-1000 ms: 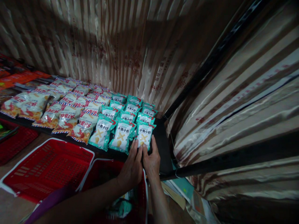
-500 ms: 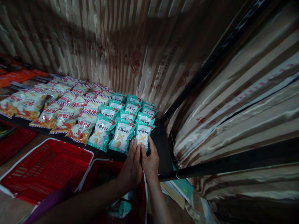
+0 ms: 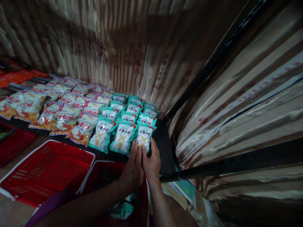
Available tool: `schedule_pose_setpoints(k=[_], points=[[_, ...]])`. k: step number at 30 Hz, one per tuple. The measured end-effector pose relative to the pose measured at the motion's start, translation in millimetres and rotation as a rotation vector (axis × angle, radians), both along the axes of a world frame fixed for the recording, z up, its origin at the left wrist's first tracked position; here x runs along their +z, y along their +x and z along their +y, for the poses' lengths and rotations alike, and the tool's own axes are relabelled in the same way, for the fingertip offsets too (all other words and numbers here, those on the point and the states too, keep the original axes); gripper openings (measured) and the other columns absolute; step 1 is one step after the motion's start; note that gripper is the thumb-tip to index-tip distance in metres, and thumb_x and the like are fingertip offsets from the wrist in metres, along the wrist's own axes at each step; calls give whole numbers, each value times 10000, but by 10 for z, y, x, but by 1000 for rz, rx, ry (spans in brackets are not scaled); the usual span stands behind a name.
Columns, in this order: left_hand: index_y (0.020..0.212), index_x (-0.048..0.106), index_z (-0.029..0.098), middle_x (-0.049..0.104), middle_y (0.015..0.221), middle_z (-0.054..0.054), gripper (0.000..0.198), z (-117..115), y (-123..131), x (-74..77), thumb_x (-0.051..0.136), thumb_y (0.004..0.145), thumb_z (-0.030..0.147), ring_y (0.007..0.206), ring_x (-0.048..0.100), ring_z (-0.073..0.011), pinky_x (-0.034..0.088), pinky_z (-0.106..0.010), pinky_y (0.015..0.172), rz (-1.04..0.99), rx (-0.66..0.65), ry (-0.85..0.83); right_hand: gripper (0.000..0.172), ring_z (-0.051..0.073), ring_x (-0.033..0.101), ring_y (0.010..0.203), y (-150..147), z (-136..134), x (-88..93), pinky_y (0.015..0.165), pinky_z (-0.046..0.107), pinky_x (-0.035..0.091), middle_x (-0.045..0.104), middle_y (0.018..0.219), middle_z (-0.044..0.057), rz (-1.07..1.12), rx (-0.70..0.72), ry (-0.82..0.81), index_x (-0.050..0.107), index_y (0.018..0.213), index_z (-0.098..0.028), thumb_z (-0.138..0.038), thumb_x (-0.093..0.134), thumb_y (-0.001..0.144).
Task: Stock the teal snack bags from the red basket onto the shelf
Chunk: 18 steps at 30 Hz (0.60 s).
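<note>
At the lower edge both forearms are cut off, and a strip of purple cloth point(image 3: 48, 205) is partly covered by the left one. Beneath them a red basket point(image 3: 107, 168) is largely hidden; the green packets point(image 3: 123, 210) inside it are sunk in shadow and hard to make out. Beside it a second red basket point(image 3: 52, 167) is seen more fully, and a third point(image 3: 22, 146) is cut off by the left edge.

The front right green-and-white packet point(image 3: 145, 136) is flanked at its lower end by the left hand point(image 3: 133, 168) and the right hand point(image 3: 151, 162). The left fingers are held close together, their thumb hidden; the right thumb is set apart from its fingers. Whether the packet is pinched cannot be told.

It is placed at the front of a black shelf point(image 3: 164, 151), where more green-and-white packets point(image 3: 129, 117) are lined up behind and beside it. To the left, white-and-orange packets point(image 3: 66, 118) are crowded, overlapped by one another. Farther off, orange packages point(image 3: 22, 78) are blurred, and a striped curtain point(image 3: 132, 47) is hung behind.
</note>
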<state>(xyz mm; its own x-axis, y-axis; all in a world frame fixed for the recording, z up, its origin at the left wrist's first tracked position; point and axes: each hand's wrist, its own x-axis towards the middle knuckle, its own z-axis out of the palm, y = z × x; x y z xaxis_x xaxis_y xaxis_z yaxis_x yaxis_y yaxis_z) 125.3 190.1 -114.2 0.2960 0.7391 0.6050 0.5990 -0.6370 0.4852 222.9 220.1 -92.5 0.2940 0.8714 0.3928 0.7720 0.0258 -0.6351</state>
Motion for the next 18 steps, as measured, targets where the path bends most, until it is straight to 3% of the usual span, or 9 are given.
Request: schedule_pose_setpoints(k=[3, 11, 18], points=[[1430, -28, 62, -9, 1499, -230, 724, -10, 4, 3, 341, 808, 33, 1378, -4, -355, 297, -591, 1043, 5, -5, 1, 552, 256, 402, 1262, -8, -3, 1, 1006, 447, 364, 437, 1372, 152, -21, -4, 13, 420, 1329, -141, -403, 423, 844], [1430, -17, 65, 27, 1497, -232, 697, -7, -1, -5, 319, 819, 37, 1381, 3, -344, 306, -590, 1040, 10, -4, -26, 514, 239, 491, 1177, 3, -3, 2, 976, 419, 402, 534, 1289, 128, -19, 25, -9, 465, 1297, -152, -390, 427, 842], [1428, -16, 64, -27, 1495, -237, 702, -13, -24, 37, 324, 814, 28, 1377, -32, -354, 268, -607, 1048, -12, -41, -40, 537, 251, 462, 1206, -6, -33, 16, 988, 442, 387, 513, 1305, 151, -10, 11, 29, 456, 1300, -132, -406, 434, 839]])
